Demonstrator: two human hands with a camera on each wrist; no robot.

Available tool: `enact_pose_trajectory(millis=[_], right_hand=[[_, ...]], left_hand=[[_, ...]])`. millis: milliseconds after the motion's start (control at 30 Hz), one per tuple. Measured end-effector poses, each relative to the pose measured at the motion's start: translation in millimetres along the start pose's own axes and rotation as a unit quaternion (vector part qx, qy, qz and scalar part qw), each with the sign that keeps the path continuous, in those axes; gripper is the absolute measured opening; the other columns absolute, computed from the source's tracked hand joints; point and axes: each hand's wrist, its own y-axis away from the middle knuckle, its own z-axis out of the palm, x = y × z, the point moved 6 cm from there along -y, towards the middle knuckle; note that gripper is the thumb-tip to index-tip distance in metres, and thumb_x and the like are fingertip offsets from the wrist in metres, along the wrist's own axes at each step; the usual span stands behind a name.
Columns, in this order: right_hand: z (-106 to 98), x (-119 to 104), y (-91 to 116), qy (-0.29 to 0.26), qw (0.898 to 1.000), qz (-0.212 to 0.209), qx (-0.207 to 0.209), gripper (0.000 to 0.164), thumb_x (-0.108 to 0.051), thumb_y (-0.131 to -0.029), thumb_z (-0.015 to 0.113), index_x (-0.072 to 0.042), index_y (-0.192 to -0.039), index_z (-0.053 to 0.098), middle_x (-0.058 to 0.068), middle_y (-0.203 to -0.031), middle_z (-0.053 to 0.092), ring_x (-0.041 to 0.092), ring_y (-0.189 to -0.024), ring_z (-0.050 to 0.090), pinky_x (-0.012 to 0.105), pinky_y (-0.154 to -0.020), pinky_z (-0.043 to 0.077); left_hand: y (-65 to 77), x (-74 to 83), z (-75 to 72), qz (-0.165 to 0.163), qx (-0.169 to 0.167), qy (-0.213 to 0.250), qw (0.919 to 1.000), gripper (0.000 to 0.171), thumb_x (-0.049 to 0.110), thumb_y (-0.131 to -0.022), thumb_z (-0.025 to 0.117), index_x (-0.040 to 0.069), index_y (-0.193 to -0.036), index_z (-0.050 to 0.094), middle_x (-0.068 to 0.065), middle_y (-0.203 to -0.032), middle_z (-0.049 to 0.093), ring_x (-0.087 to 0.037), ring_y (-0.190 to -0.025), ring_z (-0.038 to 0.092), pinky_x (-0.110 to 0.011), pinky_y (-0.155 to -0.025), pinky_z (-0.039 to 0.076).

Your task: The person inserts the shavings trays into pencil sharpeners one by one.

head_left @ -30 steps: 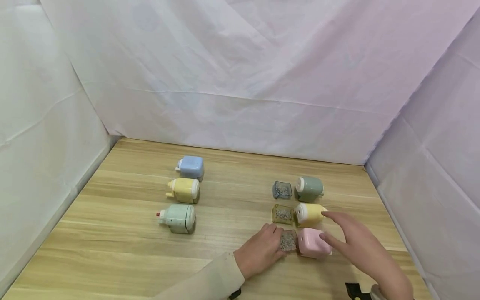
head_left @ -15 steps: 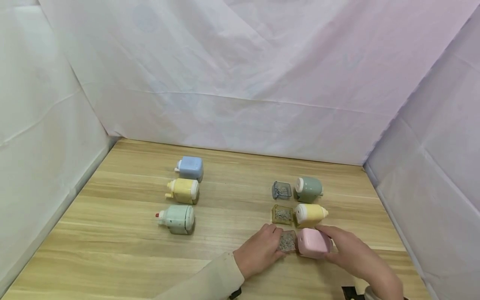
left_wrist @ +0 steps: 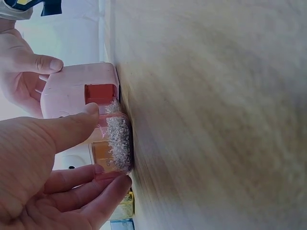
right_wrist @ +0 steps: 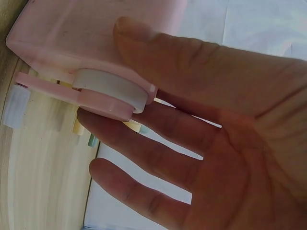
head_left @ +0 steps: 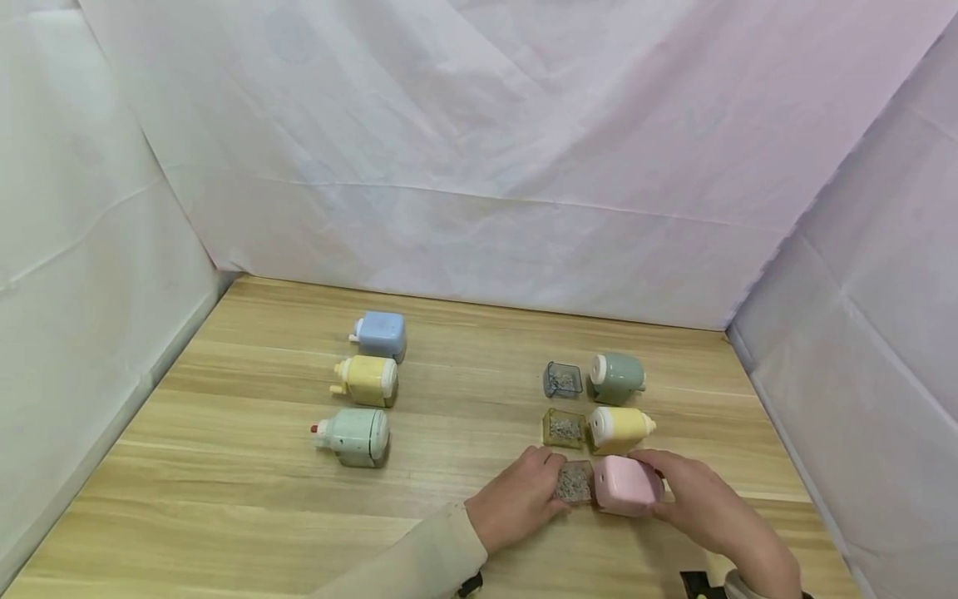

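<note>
A pink pencil sharpener (head_left: 627,486) with a crank stands at the front right of the table. My right hand (head_left: 692,502) grips its crank end, thumb on one side and fingers round the other. Just left of it, my left hand (head_left: 516,502) pinches a clear shavings drawer (head_left: 575,482) between thumb and fingers. Grey shavings (left_wrist: 119,141) fill the drawer in the left wrist view, and its end is close against the sharpener's red-lined opening (left_wrist: 100,93). In the right wrist view the pink crank (right_wrist: 53,89) hangs beside my fingers.
Behind the pink one stand a yellow sharpener (head_left: 619,427) and a dark green sharpener (head_left: 617,377). A yellow drawer (head_left: 565,428) and a blue-grey drawer (head_left: 562,379) of shavings lie beside them. At left are blue (head_left: 380,334), yellow (head_left: 367,379) and pale green (head_left: 355,436) sharpeners.
My right hand has come down and left from above the pink sharpener's crank end and taken hold of it. My left hand stays at the drawer.
</note>
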Motion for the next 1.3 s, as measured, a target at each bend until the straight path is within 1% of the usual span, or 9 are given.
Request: enact_pose_trajectory(millis=[167,267,400,533,667,833,967,1100,1300], right_hand=[[-1.2,0.1,-1.4,0.004,1.0,0.0,0.001,0.062,-0.001,-0.077,0.092,0.0,-0.135,0.068,0.017,-0.131,0.074,0.038,-0.118,0.072,0.059,-0.098,0.059],[-0.8,-0.6,-1.3,0.005,1.0,0.002,-0.001,0.062,-0.001,-0.077,0.092,-0.001,-0.135,0.068,0.017,-0.131,0.075,0.037,-0.118,0.072,0.059,-0.098,0.059],[0.3,-1.2,-2.1,0.009,1.0,0.0,0.0,0.062,-0.001,-0.078,0.092,0.0,-0.135,0.068,0.016,-0.13,0.075,0.036,-0.118,0.072,0.057,-0.098,0.06],[0.4,-1.7,-2.3,0.016,1.0,-0.006,0.006,0.062,-0.002,-0.078,0.092,-0.001,-0.135,0.069,0.014,-0.13,0.075,0.035,-0.117,0.072,0.056,-0.097,0.06],[0.2,-1.6,-2.1,0.016,1.0,-0.008,0.008,0.062,-0.002,-0.077,0.093,-0.001,-0.134,0.069,0.015,-0.13,0.075,0.036,-0.117,0.072,0.058,-0.098,0.059],[0.8,-1.3,-1.4,0.008,1.0,0.003,0.0,0.061,-0.002,-0.078,0.092,-0.001,-0.135,0.068,0.016,-0.131,0.074,0.037,-0.119,0.071,0.059,-0.099,0.059],[0.8,-1.3,-0.8,0.007,1.0,0.003,0.0,0.062,-0.002,-0.078,0.092,-0.001,-0.135,0.068,0.015,-0.131,0.074,0.037,-0.119,0.071,0.058,-0.098,0.059],[0.0,-1.3,-0.7,0.009,1.0,-0.004,0.007,0.063,-0.002,-0.077,0.093,-0.001,-0.135,0.068,0.015,-0.13,0.075,0.036,-0.117,0.072,0.057,-0.097,0.06],[0.1,-3.0,-0.2,0.016,1.0,-0.011,0.014,0.062,-0.003,-0.077,0.094,0.0,-0.133,0.069,0.013,-0.129,0.075,0.034,-0.115,0.073,0.055,-0.095,0.061]], left_hand=[[-2.2,1.0,0.5,-0.004,-0.01,0.006,0.9999,0.054,0.035,-0.098,0.08,0.001,-0.137,0.066,-0.009,-0.13,0.071,-0.017,-0.115,0.066,-0.022,-0.099,0.057],[-4.4,2.2,0.9,-0.004,-0.01,-0.004,0.9999,0.053,0.034,-0.099,0.079,0.0,-0.138,0.065,-0.009,-0.131,0.071,-0.017,-0.116,0.066,-0.022,-0.101,0.056],[-7.0,3.8,2.7,-0.002,-0.01,-0.015,0.9998,0.054,0.034,-0.1,0.078,0.0,-0.14,0.064,-0.011,-0.134,0.071,-0.019,-0.123,0.066,-0.024,-0.106,0.055],[-9.2,6.0,3.4,0.01,-0.005,-0.028,0.9995,0.053,0.035,-0.1,0.078,0.001,-0.138,0.065,-0.01,-0.131,0.072,-0.018,-0.12,0.066,-0.023,-0.104,0.055],[-10.3,7.0,3.4,0.021,0.001,-0.037,0.9991,0.051,0.036,-0.1,0.078,0.003,-0.137,0.066,-0.007,-0.126,0.072,-0.017,-0.114,0.066,-0.022,-0.1,0.056],[-11.6,6.2,3.2,0.022,-0.007,-0.033,0.9992,0.052,0.036,-0.1,0.078,0.003,-0.138,0.066,-0.007,-0.127,0.072,-0.017,-0.116,0.066,-0.022,-0.101,0.056],[-12.1,6.0,4.2,0.02,-0.022,-0.021,0.9993,0.053,0.035,-0.1,0.078,0.005,-0.141,0.065,-0.008,-0.134,0.071,-0.018,-0.125,0.065,-0.024,-0.109,0.053],[-12.6,9.2,6.8,0.019,-0.03,-0.019,0.9992,0.055,0.036,-0.1,0.077,0.005,-0.144,0.064,-0.008,-0.138,0.069,-0.018,-0.131,0.063,-0.024,-0.112,0.052],[-15.5,17.2,10.0,0.027,-0.021,-0.022,0.9992,0.053,0.035,-0.101,0.077,0.005,-0.142,0.064,-0.008,-0.137,0.069,-0.017,-0.129,0.063,-0.021,-0.108,0.053]])
